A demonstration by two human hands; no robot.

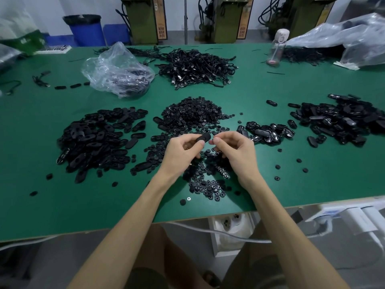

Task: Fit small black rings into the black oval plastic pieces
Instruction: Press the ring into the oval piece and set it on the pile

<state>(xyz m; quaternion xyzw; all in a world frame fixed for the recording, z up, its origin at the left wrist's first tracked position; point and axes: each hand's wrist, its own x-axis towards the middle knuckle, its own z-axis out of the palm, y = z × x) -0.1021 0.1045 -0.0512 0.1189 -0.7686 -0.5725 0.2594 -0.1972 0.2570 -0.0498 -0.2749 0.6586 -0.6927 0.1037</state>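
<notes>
Bare table (52,205) front-left and front-right, stray rings (299,160) dotted right, oval pile (93,138) crowds ring pile (193,115) on its left, open band behind both, bag (118,69), cable heap (195,63), bottle (278,46) beyond

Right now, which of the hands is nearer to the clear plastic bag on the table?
Left. The left hand, gripping an oval piece, is on the near side of the plastic bag and to its right; the right hand lies even farther right.
</notes>
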